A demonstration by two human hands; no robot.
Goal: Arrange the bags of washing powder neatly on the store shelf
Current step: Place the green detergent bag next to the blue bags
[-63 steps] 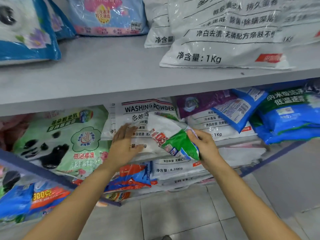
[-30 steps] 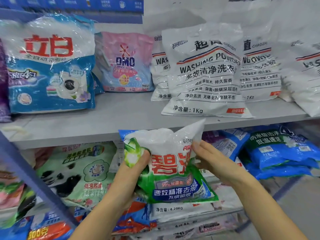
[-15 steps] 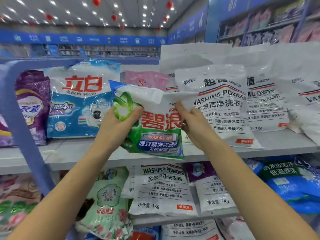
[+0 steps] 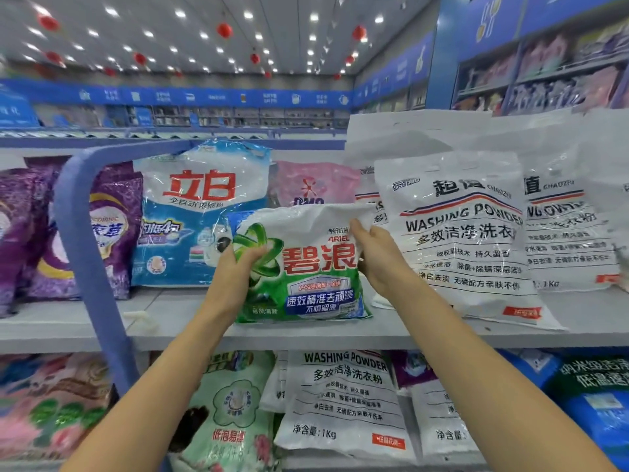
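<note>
A green-and-white Ariel bag [image 4: 306,267] with red characters stands upright on the grey upper shelf [image 4: 177,318], its bottom edge touching the shelf board. My left hand [image 4: 238,267] grips its left side and my right hand [image 4: 377,257] pinches its upper right corner. It sits between a blue-and-white bag [image 4: 200,212] on the left and a white "Washing Powder" bag [image 4: 463,233] on the right. A pink bag [image 4: 313,182] stands behind it, partly hidden.
Purple bags [image 4: 112,229] stand at the far left of the shelf behind a blue metal frame post [image 4: 88,253]. More white bags [image 4: 568,216] fill the right. The lower shelf holds green, white [image 4: 343,400] and blue bags [image 4: 595,403].
Both hands lifted the green-and-white bag from the lower shelf up to the upper shelf and set its bottom down on the board; the view tilted upward.
</note>
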